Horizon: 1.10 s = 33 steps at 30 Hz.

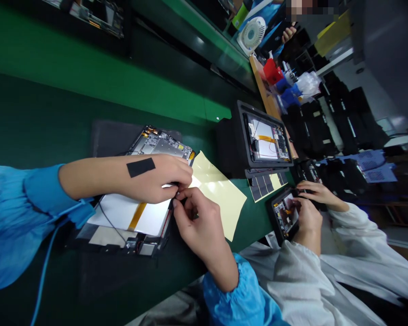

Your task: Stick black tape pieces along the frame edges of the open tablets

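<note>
Black tape (141,167) on your left hand (159,178) likely saves reaching; your right hand (200,222) joins at three o'clock on the device (122,211), both hands curled, grip hidden.

A tablet (149,217) lies on a mat (104,136) on the desk (61,102) over there. Right of it there's a loose sheet (226,199); beyond that, a foam block (227,142) with a second tablet (267,147) set in it. The co-worker's device (284,215) sits farther right, and a fan (252,34) stands behind them all.
</note>
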Available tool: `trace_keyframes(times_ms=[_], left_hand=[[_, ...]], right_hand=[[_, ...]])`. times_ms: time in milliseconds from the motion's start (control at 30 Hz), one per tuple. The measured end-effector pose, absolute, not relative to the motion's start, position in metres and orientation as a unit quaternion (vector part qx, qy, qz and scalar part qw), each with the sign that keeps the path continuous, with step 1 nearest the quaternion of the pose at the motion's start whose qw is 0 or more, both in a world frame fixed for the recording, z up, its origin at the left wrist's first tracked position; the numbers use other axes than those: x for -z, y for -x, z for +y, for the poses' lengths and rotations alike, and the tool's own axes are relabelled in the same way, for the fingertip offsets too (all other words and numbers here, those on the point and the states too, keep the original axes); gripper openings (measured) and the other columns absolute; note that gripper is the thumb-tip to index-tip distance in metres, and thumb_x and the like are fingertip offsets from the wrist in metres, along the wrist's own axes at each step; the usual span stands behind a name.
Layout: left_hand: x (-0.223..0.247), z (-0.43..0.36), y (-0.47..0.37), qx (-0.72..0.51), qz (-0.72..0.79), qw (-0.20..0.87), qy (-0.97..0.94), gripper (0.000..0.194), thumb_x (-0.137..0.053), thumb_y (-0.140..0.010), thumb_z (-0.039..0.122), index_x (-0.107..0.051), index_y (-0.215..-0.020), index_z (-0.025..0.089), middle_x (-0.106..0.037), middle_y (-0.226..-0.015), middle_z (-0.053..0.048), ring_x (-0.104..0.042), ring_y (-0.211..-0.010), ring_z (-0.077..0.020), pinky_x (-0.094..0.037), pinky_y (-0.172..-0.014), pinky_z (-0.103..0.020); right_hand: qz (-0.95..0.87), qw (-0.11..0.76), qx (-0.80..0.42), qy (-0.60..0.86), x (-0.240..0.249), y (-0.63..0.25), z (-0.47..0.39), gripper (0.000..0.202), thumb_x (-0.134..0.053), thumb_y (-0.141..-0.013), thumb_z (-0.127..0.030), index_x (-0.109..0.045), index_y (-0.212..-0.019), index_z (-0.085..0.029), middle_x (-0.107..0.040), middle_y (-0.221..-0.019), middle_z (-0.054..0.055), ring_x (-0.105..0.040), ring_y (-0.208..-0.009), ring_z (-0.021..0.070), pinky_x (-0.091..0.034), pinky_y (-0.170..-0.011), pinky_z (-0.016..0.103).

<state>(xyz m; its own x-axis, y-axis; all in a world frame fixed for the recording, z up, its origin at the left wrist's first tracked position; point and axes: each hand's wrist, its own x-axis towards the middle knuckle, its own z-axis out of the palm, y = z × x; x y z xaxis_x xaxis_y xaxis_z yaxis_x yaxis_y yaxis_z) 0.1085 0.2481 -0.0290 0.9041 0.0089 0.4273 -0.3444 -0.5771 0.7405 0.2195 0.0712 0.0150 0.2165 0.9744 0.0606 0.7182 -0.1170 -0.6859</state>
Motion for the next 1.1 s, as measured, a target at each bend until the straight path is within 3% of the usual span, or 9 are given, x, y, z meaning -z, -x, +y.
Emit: trace_keyframes(times_ms=[333,533,700,767,867,1000,1100], left_hand=[[0.022,0.247,-0.1,-0.165,-0.063,0.442,-0.88,0.015,-0.057,-0.082,0.005,-0.063,-0.085,0.018,-0.064,-0.088,-0.002,-0.056,-0.087,-0.0197,-0.041,-0.078,-0.031],[0.018,0.241,-0.092,-0.135,-0.04,0.436,-0.889,0.011,-0.063,-0.088,0.015,-0.058,-0.097,0.019,-0.061,-0.095,-0.004,-0.053,-0.089,-0.022,-0.038,-0.078,-0.033],[0.022,0.234,-0.094,-0.162,-0.038,0.421,-0.892,0.01,-0.056,-0.093,0.012,-0.055,-0.099,0.019,-0.059,-0.097,-0.004,-0.052,-0.09,-0.0222,-0.038,-0.08,-0.033],[0.024,0.23,-0.096,-0.189,-0.024,0.403,-0.895,0.012,-0.051,-0.094,0.009,-0.053,-0.098,0.019,-0.058,-0.095,-0.004,-0.051,-0.089,-0.0225,-0.038,-0.08,-0.034],[0.024,0.225,-0.096,-0.204,-0.008,0.372,-0.906,0.019,-0.041,-0.097,0.004,-0.052,-0.1,0.02,-0.058,-0.096,-0.004,-0.051,-0.091,-0.0229,-0.039,-0.084,-0.035],[0.022,0.223,-0.093,-0.187,-0.008,0.367,-0.911,0.021,-0.039,-0.1,0.005,-0.053,-0.103,0.02,-0.06,-0.099,-0.005,-0.051,-0.092,-0.023,-0.041,-0.085,-0.035],[0.023,0.221,-0.091,-0.182,-0.001,0.355,-0.917,0.021,-0.038,-0.103,0.007,-0.055,-0.103,0.019,-0.06,-0.101,-0.006,-0.052,-0.095,-0.0235,-0.041,-0.088,-0.036]], right_hand=[[-0.551,0.307,-0.176,0.756,-0.012,-0.209,0.068,0.004,-0.058,-0.097,-0.02,-0.062,-0.098,-0.021,-0.049,-0.065,-0.007,-0.048,-0.054,0.013,-0.036,-0.055,0.024],[-0.525,0.358,-0.168,0.754,-0.002,-0.204,0.072,0.012,-0.058,-0.098,-0.018,-0.053,-0.107,-0.023,-0.043,-0.062,-0.012,-0.047,-0.05,0.0121,-0.032,-0.052,0.022],[-0.51,0.421,-0.152,0.734,0.003,-0.206,0.072,0.006,-0.057,-0.101,-0.019,-0.053,-0.102,-0.023,-0.042,-0.061,-0.012,-0.046,-0.047,0.0104,-0.031,-0.049,0.022],[-0.515,0.444,-0.131,0.721,0.002,-0.207,0.065,0.005,-0.056,-0.103,-0.018,-0.06,-0.106,-0.021,-0.053,-0.067,-0.008,-0.054,-0.055,0.0115,-0.041,-0.053,0.022],[-0.577,0.417,-0.079,0.697,0.001,-0.207,0.05,0.019,-0.056,-0.107,-0.02,-0.071,-0.117,-0.017,-0.067,-0.089,0.005,-0.066,-0.082,0.0185,-0.055,-0.072,0.029],[-0.663,0.317,-0.052,0.676,0.002,-0.201,0.036,0.037,-0.058,-0.109,-0.036,-0.073,-0.131,-0.011,-0.067,-0.103,0.014,-0.063,-0.096,0.0265,-0.059,-0.08,0.04],[-0.688,0.289,-0.046,0.664,0.0,-0.197,0.031,0.039,-0.06,-0.109,-0.038,-0.073,-0.13,-0.008,-0.069,-0.107,0.016,-0.061,-0.103,0.0289,-0.06,-0.087,0.043]])
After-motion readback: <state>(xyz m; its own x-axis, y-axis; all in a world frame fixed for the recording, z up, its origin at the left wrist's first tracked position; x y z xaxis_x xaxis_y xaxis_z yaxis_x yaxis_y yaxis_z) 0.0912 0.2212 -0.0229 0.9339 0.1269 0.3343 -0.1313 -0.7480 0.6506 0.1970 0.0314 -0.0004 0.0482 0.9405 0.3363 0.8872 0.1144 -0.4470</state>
